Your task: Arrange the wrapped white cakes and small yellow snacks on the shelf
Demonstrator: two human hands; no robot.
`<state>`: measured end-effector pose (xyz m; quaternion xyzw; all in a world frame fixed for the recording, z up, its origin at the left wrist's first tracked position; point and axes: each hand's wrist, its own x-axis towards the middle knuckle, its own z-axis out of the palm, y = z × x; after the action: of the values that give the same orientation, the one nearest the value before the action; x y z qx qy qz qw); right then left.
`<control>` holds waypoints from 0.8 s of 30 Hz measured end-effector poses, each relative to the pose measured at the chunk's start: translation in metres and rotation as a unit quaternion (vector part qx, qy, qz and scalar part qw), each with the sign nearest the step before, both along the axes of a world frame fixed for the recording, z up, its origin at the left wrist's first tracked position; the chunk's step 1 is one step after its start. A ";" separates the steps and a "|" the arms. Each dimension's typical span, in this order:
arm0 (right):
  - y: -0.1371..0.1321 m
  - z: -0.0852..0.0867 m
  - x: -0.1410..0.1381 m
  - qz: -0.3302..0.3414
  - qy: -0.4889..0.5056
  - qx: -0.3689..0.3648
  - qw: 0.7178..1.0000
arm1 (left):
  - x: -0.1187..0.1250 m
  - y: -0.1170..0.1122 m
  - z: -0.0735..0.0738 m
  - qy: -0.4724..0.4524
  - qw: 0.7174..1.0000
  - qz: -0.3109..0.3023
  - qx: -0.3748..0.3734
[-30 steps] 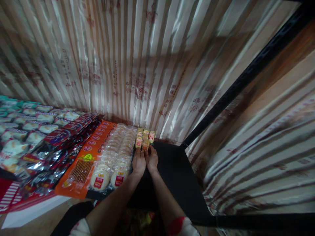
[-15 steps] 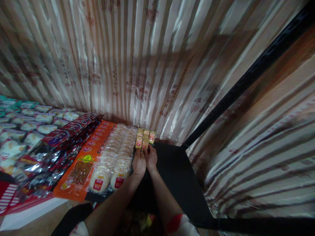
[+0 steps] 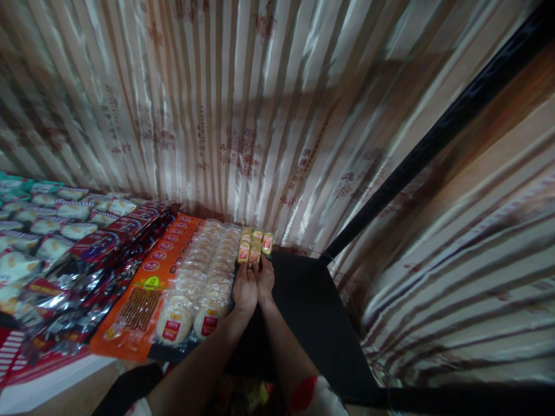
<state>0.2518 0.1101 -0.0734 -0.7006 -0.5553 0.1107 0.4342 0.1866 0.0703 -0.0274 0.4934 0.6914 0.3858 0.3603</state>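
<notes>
Small yellow snack packets [image 3: 267, 243] with red-and-white labels stand in short rows at the far side of the black shelf. My left hand [image 3: 245, 292] reaches to the nearest of them, its fingers together against the near yellow snack packet [image 3: 254, 255]. Close beside it, my right hand [image 3: 265, 278] has its fingers bent at the same packet's right side. The fingertips are partly hidden and dim. To the left of my hands lie two overlapping rows of round white crackers [image 3: 174, 318] in clear wrap.
Left of the crackers are orange bags of stick snacks [image 3: 137, 306], dark red shiny packets [image 3: 108, 242] and white packets [image 3: 74, 209]. The black shelf [image 3: 312, 312] extends right to a slanting black post [image 3: 390, 185]. Striped, printed sheeting [image 3: 260, 115] hangs behind.
My right hand has shifted very slightly forward and left beside the near packet. My left hand stays almost in place, and the packet rows look the same.
</notes>
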 end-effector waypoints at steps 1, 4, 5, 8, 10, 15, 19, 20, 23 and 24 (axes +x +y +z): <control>0.000 -0.001 0.000 0.001 0.000 0.003 1.000 | 0.000 0.000 -0.001 0.003 1.000 -0.001 -0.002; 0.000 -0.005 0.000 -0.004 -0.001 0.011 1.000 | 0.000 0.000 -0.003 0.000 1.000 0.002 -0.006; 0.000 -0.007 -0.001 -0.007 -0.002 0.015 1.000 | 0.000 0.000 -0.005 -0.004 1.000 0.000 -0.007; 0.001 -0.010 -0.003 -0.012 -0.006 0.026 1.000 | -0.001 0.001 -0.010 -0.014 1.000 -0.007 0.000; 0.002 -0.012 -0.004 -0.014 -0.005 0.030 0.999 | 0.000 0.002 -0.015 -0.018 1.000 -0.003 0.013; 0.004 -0.014 -0.003 -0.008 -0.004 0.031 0.999 | 0.004 0.003 -0.019 -0.020 0.999 0.010 0.032; 0.004 -0.016 0.000 0.000 0.005 0.035 0.999 | 0.005 0.000 -0.014 -0.006 1.000 0.001 0.027; 0.004 -0.017 0.001 0.003 0.009 0.039 0.999 | 0.006 -0.001 -0.012 -0.004 1.000 -0.001 0.029; 0.003 -0.021 0.003 0.011 0.015 0.054 0.998 | 0.006 -0.002 -0.010 -0.004 0.999 -0.008 0.032; 0.002 -0.023 0.003 0.010 0.015 0.059 0.998 | 0.006 -0.002 -0.010 -0.008 0.999 -0.011 0.040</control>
<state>0.2549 0.1126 -0.0959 -0.6665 -0.5617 0.0926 0.4813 0.1928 0.0682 -0.0377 0.5117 0.6673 0.4129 0.3498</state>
